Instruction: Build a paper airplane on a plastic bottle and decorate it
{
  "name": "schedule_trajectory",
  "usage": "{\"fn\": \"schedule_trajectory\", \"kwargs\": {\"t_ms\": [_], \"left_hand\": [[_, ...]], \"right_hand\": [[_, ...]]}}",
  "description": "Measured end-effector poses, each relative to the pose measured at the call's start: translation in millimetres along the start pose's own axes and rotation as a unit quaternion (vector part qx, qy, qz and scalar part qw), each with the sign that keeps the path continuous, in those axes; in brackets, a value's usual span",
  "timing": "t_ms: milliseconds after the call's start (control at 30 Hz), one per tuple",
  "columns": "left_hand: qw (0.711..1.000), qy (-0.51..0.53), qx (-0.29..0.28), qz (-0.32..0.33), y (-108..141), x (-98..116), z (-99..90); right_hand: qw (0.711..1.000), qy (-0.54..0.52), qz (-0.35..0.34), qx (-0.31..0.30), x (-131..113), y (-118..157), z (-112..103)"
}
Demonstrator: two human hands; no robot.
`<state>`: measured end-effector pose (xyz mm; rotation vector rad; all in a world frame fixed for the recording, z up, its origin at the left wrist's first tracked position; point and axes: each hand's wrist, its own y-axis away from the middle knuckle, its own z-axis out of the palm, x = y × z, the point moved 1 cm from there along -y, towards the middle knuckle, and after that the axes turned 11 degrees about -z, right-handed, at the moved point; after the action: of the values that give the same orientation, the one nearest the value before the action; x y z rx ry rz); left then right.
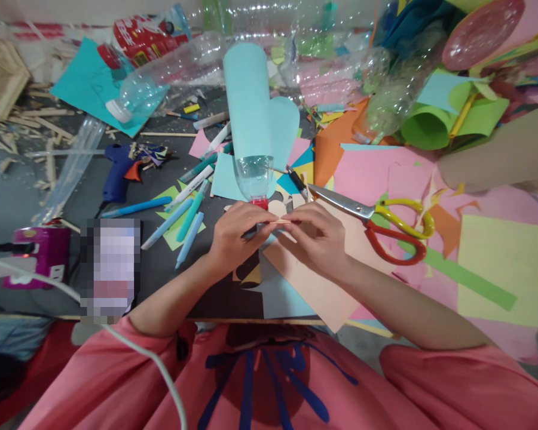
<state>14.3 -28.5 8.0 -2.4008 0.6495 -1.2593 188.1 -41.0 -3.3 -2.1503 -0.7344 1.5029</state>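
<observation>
Between my two hands is a small peach paper piece (280, 221), seen nearly edge-on. My left hand (237, 230) pinches its left end with thumb and forefinger, and my right hand (318, 232) pinches the right end. Just beyond lies a plastic bottle (254, 173) wrapped in light blue paper, its red cap (259, 203) toward me by my left fingers. A light blue rounded paper shape (284, 128) sticks out from the bottle's right side. Scissors (376, 218) with yellow and red handles lie right of my right hand.
Several markers (190, 221), a blue glue gun (119, 170) and a phone (114, 269) lie on the left. Coloured paper sheets (506, 269) cover the right side. Clear plastic bottles (174, 63) crowd the back. Another person's arm (497, 152) reaches in from the right.
</observation>
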Motion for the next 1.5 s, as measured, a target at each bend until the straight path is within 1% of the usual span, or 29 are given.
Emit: {"fn": "schedule_trajectory", "kwargs": {"t_ms": [167,300,467,667,1000,1200,1367,1500], "left_hand": [[1.0,-0.002,-0.003,0.001,-0.6,0.5,-0.3],[1.0,-0.009,-0.007,-0.003,-0.8,-0.1,-0.1],[1.0,-0.007,-0.013,0.001,-0.4,-0.1,0.5],[1.0,0.011,-0.012,0.005,-0.6,0.8,0.8],[1.0,0.003,-0.009,0.016,0.1,-0.3,0.6],[1.0,0.006,-0.019,0.006,0.2,-0.4,0.9],[1.0,0.029,-0.002,-0.002,-1.5,-1.2,-1.4],[0.999,0.042,-0.008,-0.009,-2.4,-1.6,-0.4]], "right_hand": [[1.0,-0.001,-0.022,0.009,-0.3,-0.5,1.1],[0.999,0.009,-0.034,0.0,-0.4,-0.8,0.8],[0.999,0.019,-0.031,-0.011,-1.0,-1.3,-0.4],[0.999,0.017,-0.036,-0.004,-1.4,-1.4,0.4],[0.999,0.022,-0.035,-0.009,2.4,0.9,0.4],[0.998,0.032,-0.038,-0.024,1.4,0.6,-0.7],[0.999,0.01,-0.052,0.0,2.0,0.4,-0.9],[0.998,-0.004,-0.054,0.019,4.7,0.3,-1.2]]}}
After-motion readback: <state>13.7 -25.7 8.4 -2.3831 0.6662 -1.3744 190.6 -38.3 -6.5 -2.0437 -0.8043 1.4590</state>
